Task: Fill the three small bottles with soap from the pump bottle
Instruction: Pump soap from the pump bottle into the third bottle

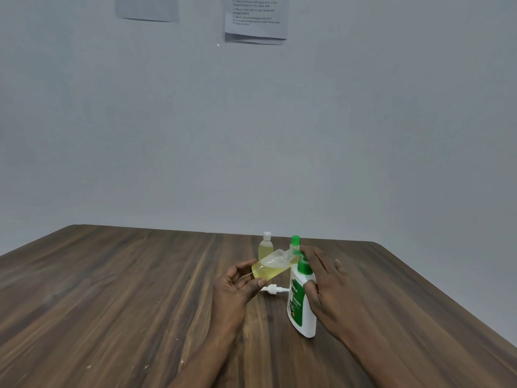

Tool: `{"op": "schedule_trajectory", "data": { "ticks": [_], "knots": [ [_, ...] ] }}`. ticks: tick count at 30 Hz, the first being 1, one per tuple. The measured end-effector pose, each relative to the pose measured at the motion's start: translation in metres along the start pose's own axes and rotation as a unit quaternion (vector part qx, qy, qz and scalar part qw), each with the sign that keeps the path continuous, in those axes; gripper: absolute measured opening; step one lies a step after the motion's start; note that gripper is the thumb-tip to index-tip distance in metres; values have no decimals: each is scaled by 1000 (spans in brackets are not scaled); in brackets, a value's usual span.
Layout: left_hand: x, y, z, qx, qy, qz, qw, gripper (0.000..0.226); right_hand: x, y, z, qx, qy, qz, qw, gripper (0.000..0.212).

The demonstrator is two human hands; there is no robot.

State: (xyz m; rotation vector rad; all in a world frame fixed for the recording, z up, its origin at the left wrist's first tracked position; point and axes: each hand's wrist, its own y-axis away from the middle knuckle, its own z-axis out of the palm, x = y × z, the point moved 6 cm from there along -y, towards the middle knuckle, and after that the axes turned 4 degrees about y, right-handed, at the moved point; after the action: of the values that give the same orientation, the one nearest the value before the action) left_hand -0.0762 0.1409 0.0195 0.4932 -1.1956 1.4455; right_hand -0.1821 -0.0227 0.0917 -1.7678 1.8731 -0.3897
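Holds in the left hand (237, 284) a tilted bottle (270, 266), clear and partly full of yellow soap, thumb and fingers curled round its base, open neck raised toward the right. Rests the right hand (321, 273) on the pump bottle (300, 309), fingers laid nearly straight over the green pump head (303, 266), thumb against the white front beside the green label. Brings neck and nozzle together under the right fingertips; cannot tell whether touching.

Upright on the wooden table (112, 289), right of middle and nearer the far edge than the near one: the pump bottle. Flat on the table between the hands, just left of the pump bottle: a white screw cap (272, 289) with a tube.

Behind the tilted bottle, closer to the far edge: a white-capped bottle (265, 246), upright, with yellow soap inside. Just right of it, partly hidden by the right hand: a green-capped bottle (294, 242).

Beyond the far edge: a grey wall (391, 121) with paper sheets (256, 21) high up, print unreadable.
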Motion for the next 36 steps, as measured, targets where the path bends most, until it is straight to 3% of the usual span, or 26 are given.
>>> {"op": "schedule_trajectory", "data": {
  "ticks": [25, 36],
  "knots": [
    [2, 1, 5, -6, 37, 4, 999, 38, -5, 4, -12, 23, -25, 4, 999, 62],
    [-2, -1, 0, 3, 47, 2, 999, 42, -3, 1, -6, -9, -12, 2, 1000, 58]
  ]
}}
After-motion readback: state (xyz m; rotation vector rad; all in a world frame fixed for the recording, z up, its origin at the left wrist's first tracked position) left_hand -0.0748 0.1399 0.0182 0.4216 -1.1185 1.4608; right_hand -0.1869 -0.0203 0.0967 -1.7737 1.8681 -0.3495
